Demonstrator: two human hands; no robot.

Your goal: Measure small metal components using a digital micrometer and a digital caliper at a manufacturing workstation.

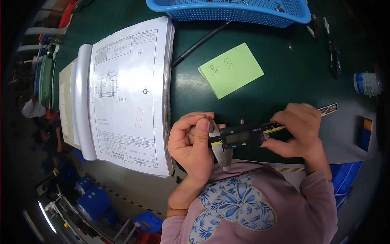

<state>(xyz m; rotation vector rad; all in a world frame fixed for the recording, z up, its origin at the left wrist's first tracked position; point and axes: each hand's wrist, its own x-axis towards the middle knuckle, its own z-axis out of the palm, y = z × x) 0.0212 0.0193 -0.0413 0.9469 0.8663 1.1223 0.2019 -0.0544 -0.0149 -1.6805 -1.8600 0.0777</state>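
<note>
A digital caliper (243,139) with a black body and a small display lies across in front of my chest, over the table's near edge. My right hand (298,129) is closed round its beam, the thumb near the slider and the beam's end sticking out to the right. At the jaws, my left hand (191,142) pinches a small metal part (211,125) between thumb and fingers. Fingertips cover much of this part, so its full shape is hidden. Whether the jaws touch it I cannot tell.
A binder with a technical drawing (126,101) lies open at left. Beyond my hands are a green notepad (231,71), a black pen (201,44) and a blue basket (239,14) of small metal parts. Farther right are a black tool (333,51) and a white container (367,83).
</note>
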